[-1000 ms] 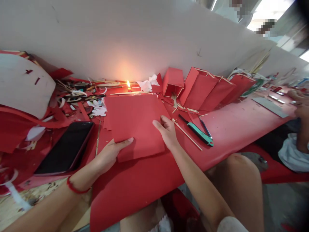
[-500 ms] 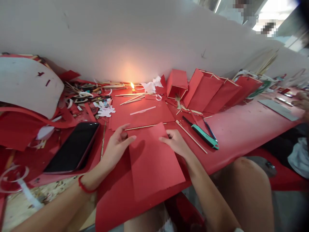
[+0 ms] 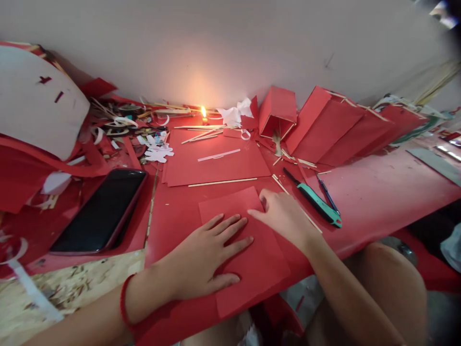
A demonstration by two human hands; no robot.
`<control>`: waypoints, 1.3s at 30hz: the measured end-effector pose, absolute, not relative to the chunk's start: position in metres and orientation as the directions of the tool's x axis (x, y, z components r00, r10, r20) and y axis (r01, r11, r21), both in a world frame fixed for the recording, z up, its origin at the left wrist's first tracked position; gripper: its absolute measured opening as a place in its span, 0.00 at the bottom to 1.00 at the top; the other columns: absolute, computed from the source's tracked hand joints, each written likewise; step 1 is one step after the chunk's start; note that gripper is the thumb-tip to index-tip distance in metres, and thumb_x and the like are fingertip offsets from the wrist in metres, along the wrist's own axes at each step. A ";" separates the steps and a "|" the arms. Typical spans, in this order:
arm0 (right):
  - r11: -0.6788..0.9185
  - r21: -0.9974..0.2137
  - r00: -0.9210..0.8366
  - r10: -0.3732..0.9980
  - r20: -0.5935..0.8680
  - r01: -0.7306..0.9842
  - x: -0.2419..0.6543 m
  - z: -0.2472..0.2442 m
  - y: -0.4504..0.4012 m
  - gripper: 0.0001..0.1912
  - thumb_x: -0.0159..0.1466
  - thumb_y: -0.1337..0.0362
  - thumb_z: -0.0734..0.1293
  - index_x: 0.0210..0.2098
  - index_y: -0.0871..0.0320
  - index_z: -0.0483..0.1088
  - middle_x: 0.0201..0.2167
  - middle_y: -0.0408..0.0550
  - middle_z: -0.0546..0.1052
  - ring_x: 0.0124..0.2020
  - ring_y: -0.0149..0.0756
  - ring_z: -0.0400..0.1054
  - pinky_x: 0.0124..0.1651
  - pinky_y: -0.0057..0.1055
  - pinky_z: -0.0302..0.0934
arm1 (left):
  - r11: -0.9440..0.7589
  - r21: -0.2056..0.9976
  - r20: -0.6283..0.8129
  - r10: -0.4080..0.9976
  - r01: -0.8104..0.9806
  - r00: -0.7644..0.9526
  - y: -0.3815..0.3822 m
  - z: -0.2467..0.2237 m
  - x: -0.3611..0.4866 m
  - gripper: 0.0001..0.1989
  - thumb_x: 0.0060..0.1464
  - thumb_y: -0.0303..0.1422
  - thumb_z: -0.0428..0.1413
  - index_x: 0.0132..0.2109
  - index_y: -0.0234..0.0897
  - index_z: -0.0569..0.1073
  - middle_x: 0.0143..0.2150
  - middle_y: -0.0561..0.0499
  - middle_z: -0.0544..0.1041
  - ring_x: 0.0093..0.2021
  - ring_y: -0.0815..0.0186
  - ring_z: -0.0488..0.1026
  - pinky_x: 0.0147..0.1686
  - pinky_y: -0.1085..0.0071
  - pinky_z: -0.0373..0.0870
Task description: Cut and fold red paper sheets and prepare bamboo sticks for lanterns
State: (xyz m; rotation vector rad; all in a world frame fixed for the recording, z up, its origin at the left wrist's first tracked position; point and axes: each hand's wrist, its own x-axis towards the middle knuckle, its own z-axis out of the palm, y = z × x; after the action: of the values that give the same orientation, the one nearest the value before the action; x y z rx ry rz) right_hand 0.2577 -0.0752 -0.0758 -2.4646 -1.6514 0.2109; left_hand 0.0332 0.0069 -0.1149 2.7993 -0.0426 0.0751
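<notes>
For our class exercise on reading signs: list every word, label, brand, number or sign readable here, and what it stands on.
No words, brands or numbers can be read.
White panel: a rough "+" mark and a slanted bar, perhaps not writing.
Phone: dark, no text visible.

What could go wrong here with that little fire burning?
The candle is lit close to white paper scraps and thin sticks, so something might catch fire if it tips. The red sheet under the left hand reaches near the table's front edge, so it could slip off. The green-handled tool lies beside the right hand and might get bumped.
</notes>
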 end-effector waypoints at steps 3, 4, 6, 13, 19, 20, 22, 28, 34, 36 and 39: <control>-0.275 -0.212 0.313 0.933 0.177 0.938 0.275 -0.074 -0.053 0.14 0.65 0.56 0.71 0.45 0.56 0.69 0.34 0.48 0.79 0.36 0.44 0.73 0.35 0.33 0.55 | -0.929 0.369 0.061 -0.011 -0.033 0.998 0.006 -0.113 0.034 0.36 0.62 0.48 0.55 0.72 0.46 0.59 0.76 0.36 0.54 0.73 0.42 0.57 0.69 0.44 0.53; -0.202 -0.205 0.247 0.943 0.222 0.958 0.282 -0.077 -0.044 0.11 0.66 0.61 0.70 0.47 0.56 0.69 0.38 0.49 0.79 0.40 0.44 0.72 0.39 0.33 0.57 | -0.925 0.379 0.056 -0.008 -0.029 0.998 0.006 -0.112 0.035 0.35 0.61 0.48 0.56 0.72 0.45 0.60 0.76 0.36 0.54 0.72 0.42 0.58 0.69 0.44 0.54; -0.054 -0.211 0.099 0.973 0.209 0.976 0.296 -0.088 -0.025 0.08 0.67 0.66 0.69 0.45 0.56 0.70 0.41 0.50 0.77 0.45 0.43 0.70 0.44 0.34 0.58 | -0.922 0.387 0.036 -0.004 -0.017 0.999 0.006 -0.110 0.035 0.35 0.61 0.48 0.56 0.72 0.45 0.60 0.75 0.36 0.54 0.72 0.41 0.58 0.68 0.43 0.55; 0.139 -0.376 -0.036 0.963 0.268 0.916 0.318 -0.110 -0.012 0.10 0.72 0.61 0.63 0.34 0.55 0.68 0.34 0.47 0.73 0.38 0.40 0.64 0.44 0.36 0.56 | -0.905 0.425 0.030 0.009 -0.005 0.999 0.007 -0.111 0.034 0.36 0.61 0.47 0.57 0.72 0.46 0.60 0.76 0.39 0.54 0.72 0.46 0.58 0.70 0.47 0.52; 0.247 -0.472 -0.171 0.965 0.199 0.847 0.317 -0.096 -0.027 0.09 0.72 0.59 0.65 0.35 0.54 0.69 0.34 0.45 0.74 0.38 0.39 0.65 0.45 0.36 0.55 | -0.881 0.473 0.048 0.015 -0.010 0.999 0.007 -0.110 0.034 0.33 0.64 0.49 0.53 0.72 0.45 0.60 0.76 0.40 0.55 0.73 0.49 0.58 0.71 0.50 0.50; 0.239 -0.450 -0.188 0.970 0.156 0.861 0.318 -0.097 -0.028 0.10 0.72 0.59 0.65 0.34 0.54 0.69 0.33 0.45 0.75 0.37 0.39 0.65 0.43 0.36 0.54 | -0.876 0.482 0.045 0.015 -0.009 0.999 0.007 -0.110 0.034 0.33 0.65 0.49 0.52 0.72 0.45 0.60 0.76 0.40 0.55 0.73 0.50 0.58 0.71 0.50 0.50; 0.221 -0.413 -0.199 0.975 0.097 0.883 0.321 -0.098 -0.027 0.10 0.72 0.60 0.64 0.34 0.54 0.70 0.33 0.45 0.76 0.37 0.40 0.66 0.42 0.37 0.54 | -0.864 0.504 0.050 0.026 -0.003 0.998 0.008 -0.111 0.034 0.33 0.64 0.49 0.52 0.72 0.45 0.60 0.76 0.41 0.55 0.73 0.50 0.58 0.72 0.50 0.50; 0.221 -0.429 -0.219 0.974 0.054 0.876 0.333 -0.098 -0.029 0.10 0.72 0.62 0.61 0.38 0.52 0.74 0.37 0.47 0.78 0.39 0.40 0.69 0.44 0.38 0.58 | -0.830 0.557 0.047 0.061 0.024 0.997 0.007 -0.113 0.033 0.34 0.63 0.47 0.55 0.72 0.48 0.59 0.76 0.45 0.55 0.73 0.52 0.58 0.73 0.52 0.50; 0.198 -0.451 -0.184 0.980 0.076 0.870 0.339 -0.098 -0.031 0.09 0.71 0.64 0.63 0.37 0.52 0.75 0.36 0.47 0.78 0.39 0.40 0.70 0.43 0.38 0.60 | -0.841 0.540 0.031 0.064 0.038 0.997 0.007 -0.109 0.035 0.36 0.59 0.46 0.60 0.71 0.48 0.61 0.75 0.45 0.56 0.73 0.51 0.59 0.72 0.53 0.52; 0.204 -0.461 -0.185 0.979 0.088 0.863 0.339 -0.099 -0.031 0.09 0.71 0.64 0.63 0.37 0.53 0.75 0.36 0.47 0.77 0.39 0.39 0.69 0.44 0.38 0.60 | -0.853 0.521 0.020 0.056 0.037 0.998 0.007 -0.108 0.035 0.37 0.59 0.47 0.60 0.72 0.48 0.60 0.75 0.44 0.55 0.73 0.51 0.58 0.72 0.53 0.52; 0.206 -0.456 -0.185 0.979 0.091 0.866 0.337 -0.099 -0.031 0.08 0.71 0.65 0.64 0.37 0.53 0.75 0.36 0.47 0.77 0.40 0.39 0.69 0.45 0.38 0.59 | -0.864 0.502 0.018 0.048 0.032 0.999 0.008 -0.108 0.036 0.37 0.59 0.47 0.60 0.72 0.49 0.60 0.75 0.45 0.57 0.72 0.52 0.59 0.71 0.53 0.55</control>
State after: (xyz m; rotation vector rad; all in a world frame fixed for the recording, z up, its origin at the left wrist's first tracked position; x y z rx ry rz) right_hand 0.3374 -0.0314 -0.0992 -1.7228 -2.1261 0.4312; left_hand 0.0357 0.0080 -0.1081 2.6151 0.0561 0.0403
